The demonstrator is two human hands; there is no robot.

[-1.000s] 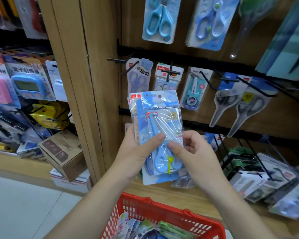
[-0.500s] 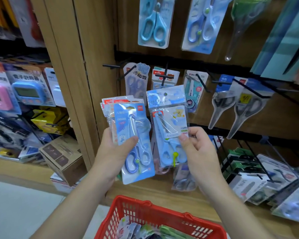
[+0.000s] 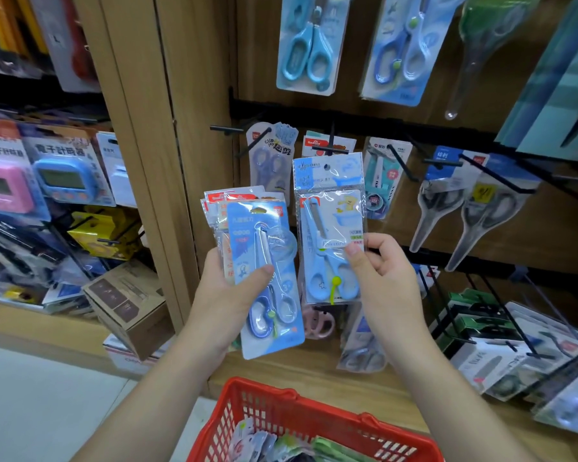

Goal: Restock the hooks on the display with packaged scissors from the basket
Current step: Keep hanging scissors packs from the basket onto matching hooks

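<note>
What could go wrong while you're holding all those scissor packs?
The left hand grips a fanned stack of scissor packs with only the thumb across the front, so one could slide out. The right hand pinches the single pack by its edge, so it may twist or drop. The black hooks stick out and could poke fingers.

Wood-grain display wall (image 3: 254, 55) is recorded ahead, bounded on the left by a wooden upright (image 3: 137, 155). Pale glossy floor (image 3: 47, 411) is seen lower left. In the adjacent bay, a pink timer (image 3: 0, 188) and a blue timer (image 3: 60, 178) are hung. A cardboard box (image 3: 127, 305) is tilted by the wooden ledge (image 3: 30, 331).
</note>
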